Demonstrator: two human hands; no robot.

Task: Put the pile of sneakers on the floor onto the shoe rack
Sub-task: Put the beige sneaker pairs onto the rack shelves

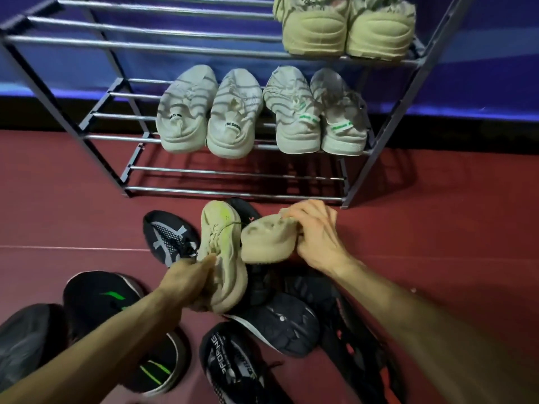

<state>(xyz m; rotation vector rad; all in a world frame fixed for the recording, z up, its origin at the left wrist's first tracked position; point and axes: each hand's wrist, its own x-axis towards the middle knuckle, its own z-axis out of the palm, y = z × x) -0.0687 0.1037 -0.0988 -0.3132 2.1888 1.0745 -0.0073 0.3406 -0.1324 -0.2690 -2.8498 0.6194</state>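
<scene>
My left hand (pixel 186 282) grips the heel of a beige sneaker with a yellow-green streak (pixel 223 246), its toe pointing toward the rack. My right hand (pixel 316 237) holds a second beige sneaker (pixel 267 242) by its collar, beside the first. Both are lifted just above a pile of black sneakers (pixel 280 322) on the red floor. The metal shoe rack (pixel 233 193) stands right behind. Its middle shelf carries two pairs of pale sneakers (pixel 210 112), and the upper shelf holds one beige pair (pixel 347 24) at the right.
More black sneakers lie at the lower left, two with green marks (pixel 102 298) and one with grey stripes (pixel 169 237). The rack's lowest bars (pixel 233 176) and the left of the upper shelf (pixel 145 33) carry nothing. A blue wall panel stands behind the rack.
</scene>
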